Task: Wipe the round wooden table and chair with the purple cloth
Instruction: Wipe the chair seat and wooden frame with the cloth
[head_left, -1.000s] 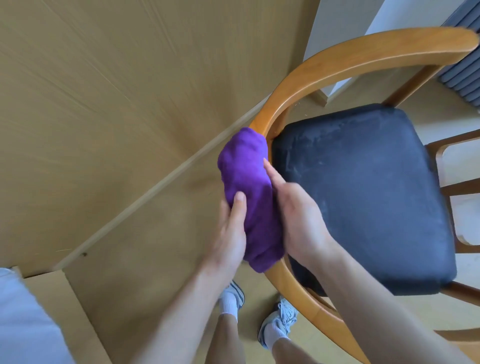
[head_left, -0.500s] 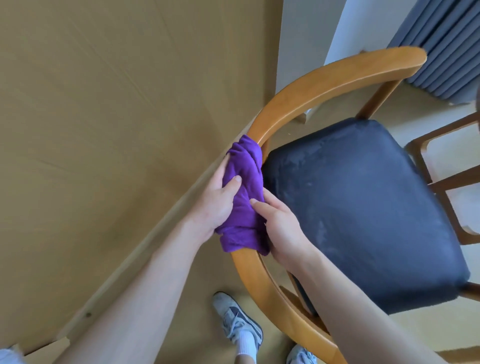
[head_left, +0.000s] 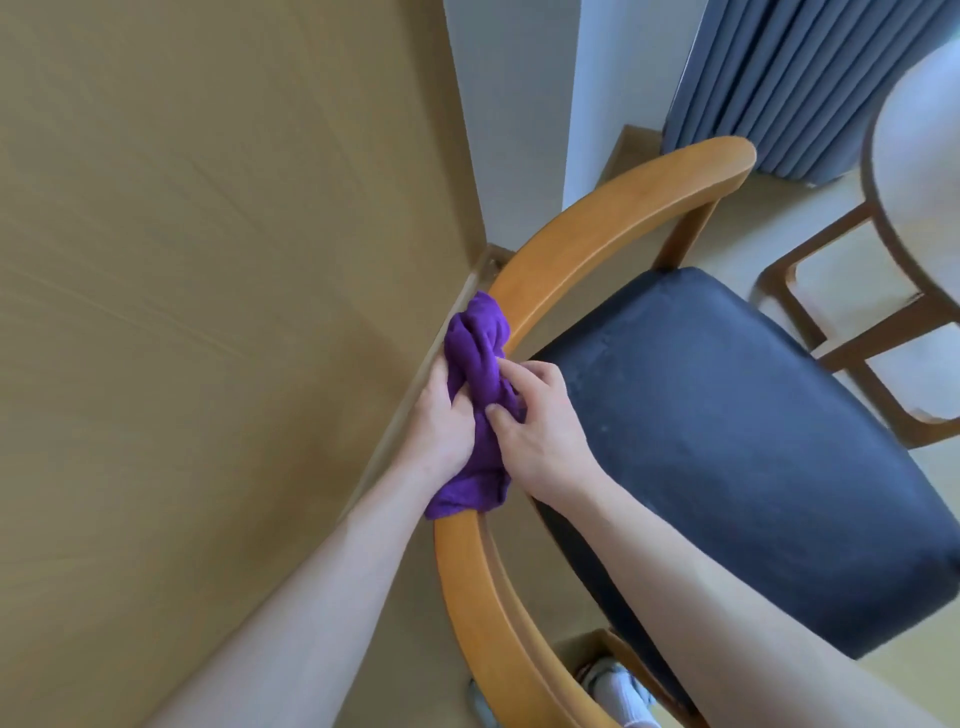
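The purple cloth (head_left: 478, 384) is bunched and wrapped over the curved wooden back rail of the chair (head_left: 613, 223). My left hand (head_left: 441, 421) grips the cloth from the wall side, and my right hand (head_left: 540, 426) grips it from the seat side, thumb pressed into the folds. The chair's dark blue seat cushion (head_left: 727, 441) lies to the right of my hands. At the right edge, a strip of the round table (head_left: 914, 171) shows pale and glary.
A tan wood-panelled wall (head_left: 208, 312) stands close on the left of the chair. A white wall corner (head_left: 514, 119) and grey-blue curtain (head_left: 800, 83) are behind. The table's wooden legs (head_left: 852, 343) stand right of the seat. My white shoe (head_left: 618, 686) shows under the rail.
My view has swung up and right, bringing the curtain and table edge in. Both hands have closed more tightly round the cloth, which has shifted a little along the rail.
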